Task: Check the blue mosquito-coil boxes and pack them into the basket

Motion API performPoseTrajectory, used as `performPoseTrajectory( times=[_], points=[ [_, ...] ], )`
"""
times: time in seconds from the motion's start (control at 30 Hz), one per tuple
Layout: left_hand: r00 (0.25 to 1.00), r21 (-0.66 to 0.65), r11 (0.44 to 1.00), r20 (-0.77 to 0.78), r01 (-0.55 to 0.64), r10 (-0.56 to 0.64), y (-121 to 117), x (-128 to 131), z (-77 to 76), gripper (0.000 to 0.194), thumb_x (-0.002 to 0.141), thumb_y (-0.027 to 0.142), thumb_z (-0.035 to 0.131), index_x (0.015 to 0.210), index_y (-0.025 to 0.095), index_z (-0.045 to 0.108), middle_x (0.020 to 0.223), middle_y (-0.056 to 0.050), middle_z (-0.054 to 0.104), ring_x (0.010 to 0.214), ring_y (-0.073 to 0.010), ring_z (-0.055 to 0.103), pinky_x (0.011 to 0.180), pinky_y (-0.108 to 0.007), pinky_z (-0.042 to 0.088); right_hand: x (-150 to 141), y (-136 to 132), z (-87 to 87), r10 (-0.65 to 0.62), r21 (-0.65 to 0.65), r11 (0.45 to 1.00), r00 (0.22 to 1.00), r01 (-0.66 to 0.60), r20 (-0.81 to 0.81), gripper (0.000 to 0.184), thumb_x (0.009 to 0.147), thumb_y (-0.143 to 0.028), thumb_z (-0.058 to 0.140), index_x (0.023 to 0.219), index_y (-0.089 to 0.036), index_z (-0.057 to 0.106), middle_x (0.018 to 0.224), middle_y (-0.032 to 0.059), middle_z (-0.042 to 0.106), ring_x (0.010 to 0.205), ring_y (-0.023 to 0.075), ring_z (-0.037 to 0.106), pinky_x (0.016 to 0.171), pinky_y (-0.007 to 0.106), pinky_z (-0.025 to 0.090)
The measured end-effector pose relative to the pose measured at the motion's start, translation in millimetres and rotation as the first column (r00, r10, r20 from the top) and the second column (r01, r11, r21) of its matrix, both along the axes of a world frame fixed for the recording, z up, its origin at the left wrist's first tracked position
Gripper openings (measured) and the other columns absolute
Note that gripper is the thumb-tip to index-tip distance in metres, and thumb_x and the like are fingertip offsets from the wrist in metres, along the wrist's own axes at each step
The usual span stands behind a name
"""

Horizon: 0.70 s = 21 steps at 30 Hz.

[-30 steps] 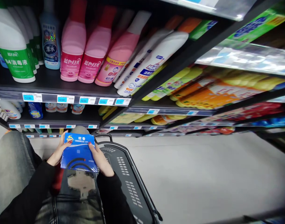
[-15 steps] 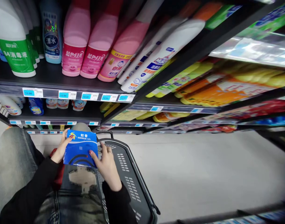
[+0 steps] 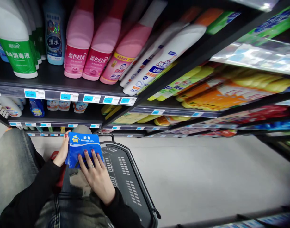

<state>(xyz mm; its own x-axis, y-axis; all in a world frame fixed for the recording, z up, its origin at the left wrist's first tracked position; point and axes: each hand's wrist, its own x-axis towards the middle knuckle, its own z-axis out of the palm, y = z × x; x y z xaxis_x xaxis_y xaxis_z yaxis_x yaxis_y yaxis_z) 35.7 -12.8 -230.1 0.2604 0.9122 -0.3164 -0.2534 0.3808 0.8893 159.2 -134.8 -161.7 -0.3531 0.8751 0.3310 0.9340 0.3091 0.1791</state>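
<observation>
A blue box of mosquito coils (image 3: 88, 144) is held over my lap, its printed front facing up. My left hand (image 3: 62, 151) grips it along the left edge, thumb at the upper corner and the other fingers hidden behind. My right hand (image 3: 96, 177) lies across the lower front of the box with fingers stretched and spread, touching the surface; its thumb is out of sight. A ring shows on one finger. Just right of the box stands a dark grey shopping basket (image 3: 132, 169) with slotted openings.
Ahead, a dark shelf (image 3: 88, 85) bears pink bottles (image 3: 76, 60), a green-labelled white bottle (image 3: 20, 53) and a blue bottle (image 3: 54, 41). Price tags line its edge. Yellow and orange packs (image 3: 220, 91) fill the shelves at right. Pale floor (image 3: 194, 167) stretches beyond the basket.
My right hand has moved from the box's right edge onto its lower front, fingers now spread over it. The box has shifted slightly right. My left hand keeps its hold.
</observation>
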Motion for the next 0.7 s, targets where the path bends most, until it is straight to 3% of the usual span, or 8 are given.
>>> performPoseTrajectory(
  times=[0.1, 0.2, 0.23, 0.3, 0.37, 0.43, 0.53, 0.7],
  points=[
    [0.999, 0.029, 1.0, -0.032, -0.008, 0.009, 1, -2, -2.9, 0.052, 0.085, 0.057, 0.039, 0.126, 0.027, 0.042, 0.133, -0.006, 0.046, 0.124, -0.0208, 0.042, 0.106, -0.035, 0.03, 14, -3, 9.7, 0.108, 0.12, 0.988, 0.991, -0.098, -0.083, 0.032, 0.085, -0.019, 0.049, 0.114, -0.013, 0.058, 0.116, 0.0155, 0.062, 0.113, 0.0329, 0.051, 0.094, 0.05, 0.039],
    [0.999, 0.027, 1.0, -0.037, 0.016, -0.015, 0, -4, -1.9, 0.054, 0.083, 0.057, 0.043, 0.128, 0.026, 0.039, 0.131, -0.007, 0.046, 0.12, -0.0226, 0.045, 0.103, -0.037, 0.033, 29, -3, 25.1, -0.095, 0.231, 0.945, 0.871, 0.23, -0.481, 0.022, 0.086, -0.024, 0.049, 0.102, -0.016, 0.061, 0.096, 0.0109, 0.066, 0.095, 0.0242, 0.058, 0.081, 0.039, 0.047],
    [0.999, 0.011, 1.0, -0.026, 0.023, -0.022, -1, -4, -0.5, 0.055, 0.083, 0.057, 0.043, 0.128, 0.027, 0.038, 0.129, -0.007, 0.046, 0.117, -0.0229, 0.047, 0.101, -0.037, 0.036, 33, -3, 30.4, -0.204, 0.185, 0.885, 0.714, 0.427, -0.67, 0.019, 0.086, -0.028, 0.05, 0.097, -0.017, 0.061, 0.09, 0.0088, 0.066, 0.086, 0.0216, 0.059, 0.075, 0.036, 0.048],
    [1.0, -0.022, 1.0, -0.017, 0.02, -0.02, -2, -3, 3.2, 0.055, 0.083, 0.057, 0.041, 0.129, 0.027, 0.037, 0.124, -0.007, 0.05, 0.111, -0.0226, 0.052, 0.098, -0.038, 0.039, 37, 0, 39.2, -0.277, -0.075, 0.744, 0.204, 0.664, -0.939, 0.023, 0.085, -0.038, 0.05, 0.091, -0.018, 0.061, 0.083, 0.0055, 0.064, 0.074, 0.0178, 0.058, 0.066, 0.031, 0.048],
    [1.0, -0.036, 0.999, -0.017, -0.012, 0.012, -5, 0, 6.6, 0.054, 0.084, 0.057, 0.04, 0.128, 0.027, 0.038, 0.12, -0.007, 0.053, 0.108, -0.022, 0.054, 0.097, -0.037, 0.041, 36, 3, 42.8, -0.206, -0.344, 0.747, -0.294, 0.569, -0.933, 0.032, 0.08, -0.047, 0.054, 0.091, -0.018, 0.059, 0.084, 0.0041, 0.064, 0.071, 0.016, 0.058, 0.063, 0.03, 0.048],
    [0.999, -0.05, 0.997, 0.009, -0.05, 0.05, -7, 4, 8.3, 0.053, 0.086, 0.057, 0.035, 0.128, 0.026, 0.039, 0.12, -0.007, 0.054, 0.108, -0.0218, 0.054, 0.096, -0.037, 0.041, 28, 6, 39.5, -0.203, -0.474, 0.806, -0.586, 0.354, -0.784, 0.038, 0.07, -0.047, 0.067, 0.093, -0.018, 0.057, 0.087, 0.0027, 0.064, 0.07, 0.0151, 0.06, 0.061, 0.028, 0.049],
    [0.995, -0.054, 0.994, 0.035, -0.092, 0.094, -9, 7, 7.9, 0.054, 0.087, 0.059, 0.028, 0.128, 0.026, 0.039, 0.122, -0.008, 0.053, 0.113, -0.0218, 0.052, 0.1, -0.038, 0.038, 9, 6, 25.2, -0.295, -0.553, 0.816, -0.701, 0.168, -0.649, 0.052, 0.057, -0.036, 0.079, 0.098, -0.02, 0.052, 0.089, 0.0012, 0.064, 0.071, 0.0152, 0.062, 0.059, 0.027, 0.051],
    [0.998, 0.017, 1.0, -0.068, -0.016, 0.017, -12, 1, 9.0, 0.061, 0.077, 0.049, 0.057, 0.13, 0.03, 0.034, 0.124, -0.005, 0.049, 0.114, -0.0228, 0.049, 0.1, -0.037, 0.037, -8, -4, 9.1, -0.425, -0.62, 0.766, -0.591, 0.169, -0.686, 0.085, 0.05, -0.036, 0.083, 0.119, -0.026, 0.035, 0.098, 0.0025, 0.063, 0.071, 0.0187, 0.065, 0.058, 0.033, 0.055]
  ],
)
